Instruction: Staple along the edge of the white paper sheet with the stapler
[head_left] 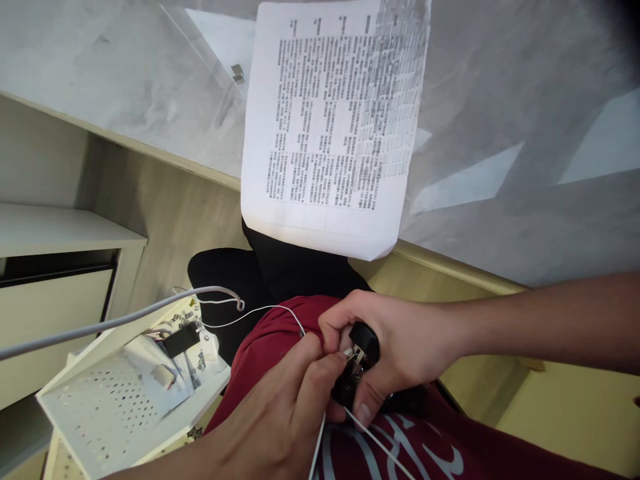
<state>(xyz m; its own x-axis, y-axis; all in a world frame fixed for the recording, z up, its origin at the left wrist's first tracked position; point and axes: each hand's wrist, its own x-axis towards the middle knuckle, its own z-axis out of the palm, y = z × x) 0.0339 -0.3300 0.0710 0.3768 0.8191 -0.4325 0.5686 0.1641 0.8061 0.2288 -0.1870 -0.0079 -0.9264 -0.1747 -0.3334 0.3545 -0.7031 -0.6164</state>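
Note:
Close to my body, my right hand (400, 347) is wrapped round a black stapler (367, 340) with metal parts showing inside its opened end. My left hand (295, 393) meets it from the left, thumb and forefinger pinched on a small silvery metal piece (349, 353) at the opening. Whether that piece is loose or part of the stapler I cannot tell. The fingers hide much of the stapler's lower body. Thin white cords (375, 440) hang below the hands, and another stretch of white cord (265, 308) passes behind the left hand.
Printed sheets (330, 120) lie fanned on the grey marbled table (500, 67), overhanging its near edge. A small metallic piece (237, 73) sits left of them. At lower left, a white perforated bin (100, 413) holds wrappers and a black item. A grey cable (125, 320) crosses above it.

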